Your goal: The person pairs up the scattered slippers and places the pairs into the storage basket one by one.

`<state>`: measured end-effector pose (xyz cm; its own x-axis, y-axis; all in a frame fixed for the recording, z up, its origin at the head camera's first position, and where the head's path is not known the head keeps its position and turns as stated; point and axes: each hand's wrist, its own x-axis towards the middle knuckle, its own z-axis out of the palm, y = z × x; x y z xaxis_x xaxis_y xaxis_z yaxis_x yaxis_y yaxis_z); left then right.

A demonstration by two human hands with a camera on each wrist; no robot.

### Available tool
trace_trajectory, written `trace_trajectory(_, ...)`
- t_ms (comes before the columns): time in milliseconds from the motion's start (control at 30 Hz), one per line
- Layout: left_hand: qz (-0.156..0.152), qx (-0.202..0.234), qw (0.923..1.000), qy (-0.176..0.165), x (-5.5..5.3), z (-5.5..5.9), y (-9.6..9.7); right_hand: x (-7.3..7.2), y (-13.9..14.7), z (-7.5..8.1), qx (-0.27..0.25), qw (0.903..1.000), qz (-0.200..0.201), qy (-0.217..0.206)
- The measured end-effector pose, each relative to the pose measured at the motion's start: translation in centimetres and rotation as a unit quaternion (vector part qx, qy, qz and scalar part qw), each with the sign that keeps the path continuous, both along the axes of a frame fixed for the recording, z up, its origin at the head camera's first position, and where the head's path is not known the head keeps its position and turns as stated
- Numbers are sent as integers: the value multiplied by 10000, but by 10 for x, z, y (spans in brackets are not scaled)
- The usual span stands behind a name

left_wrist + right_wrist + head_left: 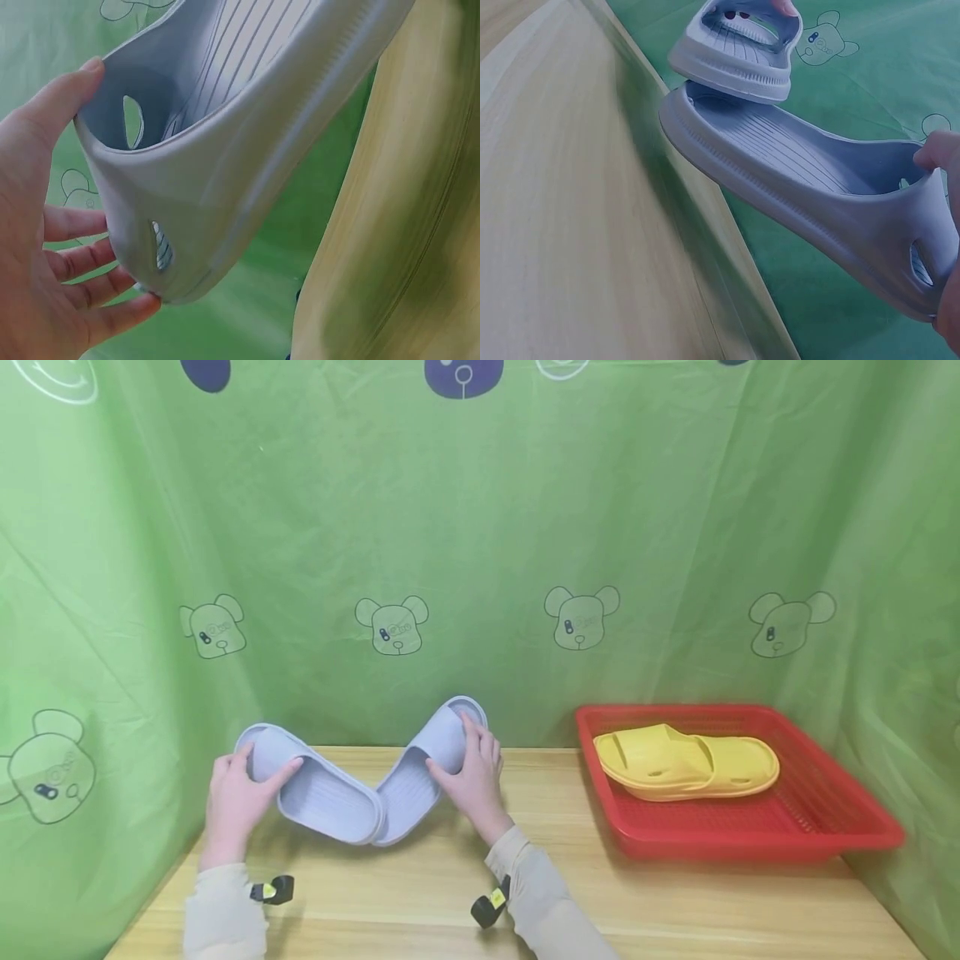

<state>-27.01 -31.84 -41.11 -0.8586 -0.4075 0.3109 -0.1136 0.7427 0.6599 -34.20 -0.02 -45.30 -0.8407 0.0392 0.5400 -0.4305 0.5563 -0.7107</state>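
Note:
Two pale blue-grey slippers are held above the wooden table, their heel ends touching in a V shape. My left hand [238, 797] grips the left slipper [330, 797] by its strap, thumb at the opening's edge and fingers around the outer side. On the other side, my right hand [474, 777] grips the right slipper [408, 793] the same way near the toe. In the right wrist view the left slipper's heel [731, 75] lies over the heel of the right slipper [772, 150]. The left wrist view shows the strap [180, 195] with slot-shaped holes between thumb and fingers.
A red plastic basket [750, 845] stands on the right of the wooden table [420, 902]. Yellow slippers [675, 760] lie inside it, one seemingly stacked on another. A green curtain [480, 543] with bear-head drawings surrounds the table at the back and sides.

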Motion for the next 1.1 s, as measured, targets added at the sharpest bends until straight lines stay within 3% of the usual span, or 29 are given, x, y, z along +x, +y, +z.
trace_trajectory(533, 870, 112, 9961, 66, -7, -1, 14, 3, 0, -1, -239, 9995, -161, -100)
trace_trajectory(800, 1227, 329, 9912, 366, -10, -3, 23, 3, -1, -3, -312, 9991, -131, -255)
trace_trajectory(1100, 1447, 295, 9856, 821, -13, -4, 33, 4, -2, -4, -298, 9985, -207, -416)
